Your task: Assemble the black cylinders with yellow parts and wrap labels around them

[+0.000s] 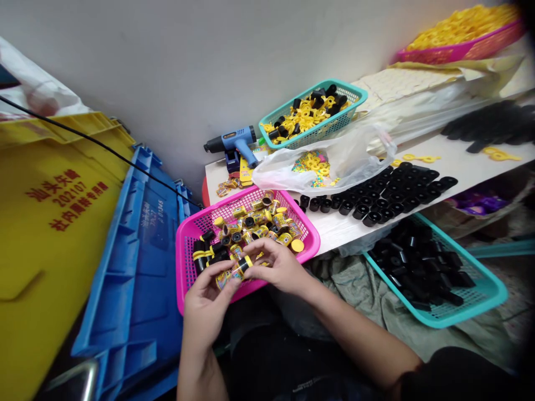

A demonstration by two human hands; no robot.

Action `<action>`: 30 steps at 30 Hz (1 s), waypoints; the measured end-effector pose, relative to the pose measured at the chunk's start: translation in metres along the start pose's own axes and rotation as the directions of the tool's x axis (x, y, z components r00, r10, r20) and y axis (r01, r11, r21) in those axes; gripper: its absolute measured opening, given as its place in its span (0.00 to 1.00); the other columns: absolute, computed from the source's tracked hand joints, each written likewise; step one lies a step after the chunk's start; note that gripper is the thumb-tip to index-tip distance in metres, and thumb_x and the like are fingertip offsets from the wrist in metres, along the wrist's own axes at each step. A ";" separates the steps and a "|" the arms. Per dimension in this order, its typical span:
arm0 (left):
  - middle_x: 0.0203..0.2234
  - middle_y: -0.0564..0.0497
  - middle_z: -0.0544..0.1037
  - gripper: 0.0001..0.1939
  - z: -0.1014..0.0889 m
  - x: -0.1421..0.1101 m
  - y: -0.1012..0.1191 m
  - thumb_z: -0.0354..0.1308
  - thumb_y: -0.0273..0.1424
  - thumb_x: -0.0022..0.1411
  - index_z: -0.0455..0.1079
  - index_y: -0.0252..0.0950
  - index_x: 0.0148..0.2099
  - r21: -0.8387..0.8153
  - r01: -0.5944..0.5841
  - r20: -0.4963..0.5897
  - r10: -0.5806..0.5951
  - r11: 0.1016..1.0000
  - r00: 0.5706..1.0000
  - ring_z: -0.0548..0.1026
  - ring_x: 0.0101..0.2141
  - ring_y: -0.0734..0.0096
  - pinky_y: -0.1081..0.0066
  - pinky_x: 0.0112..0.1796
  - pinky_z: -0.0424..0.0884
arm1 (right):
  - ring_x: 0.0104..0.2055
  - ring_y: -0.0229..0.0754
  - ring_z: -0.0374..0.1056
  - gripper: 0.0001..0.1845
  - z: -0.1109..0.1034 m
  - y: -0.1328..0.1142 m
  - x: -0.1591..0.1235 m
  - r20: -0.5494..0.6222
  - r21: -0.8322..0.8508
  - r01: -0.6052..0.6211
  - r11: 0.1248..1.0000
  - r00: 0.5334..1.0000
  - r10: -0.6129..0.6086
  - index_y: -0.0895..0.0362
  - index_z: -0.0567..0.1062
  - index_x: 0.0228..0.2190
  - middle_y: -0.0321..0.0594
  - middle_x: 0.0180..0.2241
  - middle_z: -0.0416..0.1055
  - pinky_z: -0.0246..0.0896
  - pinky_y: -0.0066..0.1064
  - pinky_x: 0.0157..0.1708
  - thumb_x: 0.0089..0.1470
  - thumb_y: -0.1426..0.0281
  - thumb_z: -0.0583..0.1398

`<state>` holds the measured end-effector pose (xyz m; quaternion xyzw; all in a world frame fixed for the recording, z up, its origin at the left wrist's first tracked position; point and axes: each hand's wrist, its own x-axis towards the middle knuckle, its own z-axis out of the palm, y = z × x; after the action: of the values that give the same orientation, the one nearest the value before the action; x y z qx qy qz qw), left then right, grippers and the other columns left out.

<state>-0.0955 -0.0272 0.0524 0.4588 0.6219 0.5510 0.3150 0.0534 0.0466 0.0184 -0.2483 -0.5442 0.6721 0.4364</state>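
Both hands meet over the near edge of a pink basket (pixel 184 262) full of small black-and-yellow labelled canisters (pixel 261 220). My left hand (pixel 207 303) is closed on one labelled canister (pixel 223 278), fingertips pinching it from below. My right hand (pixel 278 264) is closed on another small canister (pixel 243 265) with a yellow band, held between thumb and fingers. The two held pieces touch or nearly touch each other.
Rows of black caps (pixel 388 192) stand on the white table (pixel 460 161), beside a clear plastic bag (pixel 330 161) and a blue heat gun (pixel 236 142). Teal baskets hold yellow rings (pixel 311 114) and black canisters (pixel 418 262). Blue (pixel 137 267) and yellow (pixel 50 223) crates stand at left.
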 end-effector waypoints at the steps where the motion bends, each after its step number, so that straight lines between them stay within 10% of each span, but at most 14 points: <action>1: 0.34 0.51 0.82 0.13 -0.002 0.000 0.001 0.70 0.31 0.46 0.77 0.39 0.37 0.009 0.008 0.025 -0.008 1.000 1.000 0.79 0.37 0.66 0.71 0.39 0.76 | 0.36 0.37 0.68 0.20 0.002 0.001 -0.001 0.011 -0.011 0.020 1.000 1.000 -0.020 0.55 0.74 0.38 0.37 0.38 0.72 0.63 0.30 0.38 0.42 0.66 0.69; 11: 0.35 0.49 0.83 0.16 0.003 -0.003 -0.001 0.71 0.32 0.45 0.78 0.39 0.39 -0.171 0.113 0.080 -0.100 0.979 0.992 0.80 0.36 0.65 0.72 0.37 0.76 | 0.36 0.36 0.68 0.26 0.008 0.001 -0.002 0.351 0.506 -0.379 0.775 0.911 0.216 0.55 0.72 0.45 0.38 0.38 0.70 0.63 0.30 0.37 0.47 0.55 0.66; 15: 0.36 0.49 0.83 0.15 0.005 -0.003 0.000 0.71 0.31 0.45 0.79 0.39 0.39 -0.154 0.120 0.089 -0.108 0.981 0.990 0.80 0.38 0.65 0.72 0.40 0.76 | 0.36 0.36 0.68 0.24 0.009 0.005 0.000 0.292 0.506 -0.343 0.792 0.932 0.217 0.57 0.74 0.42 0.37 0.35 0.72 0.61 0.29 0.39 0.45 0.57 0.68; 23: 0.35 0.47 0.83 0.15 0.011 -0.002 0.007 0.70 0.33 0.44 0.79 0.37 0.38 -0.034 0.049 0.116 -0.045 0.998 0.992 0.80 0.37 0.58 0.64 0.41 0.77 | 0.37 0.37 0.68 0.24 -0.016 -0.009 0.008 0.272 0.195 -0.216 0.957 0.949 0.159 0.57 0.74 0.40 0.37 0.36 0.72 0.62 0.30 0.40 0.44 0.55 0.67; 26: 0.35 0.47 0.83 0.16 0.027 0.020 0.022 0.69 0.36 0.46 0.79 0.38 0.39 0.072 -0.041 0.142 0.030 0.997 0.989 0.80 0.35 0.59 0.65 0.39 0.77 | 0.36 0.39 0.67 0.21 -0.039 -0.019 0.014 0.058 -0.077 -0.066 0.995 0.996 0.070 0.56 0.74 0.37 0.37 0.35 0.72 0.61 0.31 0.38 0.49 0.53 0.63; 30: 0.48 0.45 0.78 0.21 0.051 0.065 0.034 0.62 0.38 0.54 0.73 0.39 0.50 0.197 -0.215 0.110 0.196 0.956 0.974 0.75 0.48 0.57 0.60 0.49 0.71 | 0.31 0.39 0.63 0.17 -0.058 -0.032 0.019 -0.046 -0.666 0.059 0.744 0.992 -0.120 0.58 0.74 0.25 0.37 0.25 0.70 0.57 0.33 0.36 0.59 0.61 0.55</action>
<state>-0.0671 0.0516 0.0827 0.5754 0.6103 0.4917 0.2337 0.1010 0.0938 0.0351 -0.3893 -0.7392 0.4022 0.3745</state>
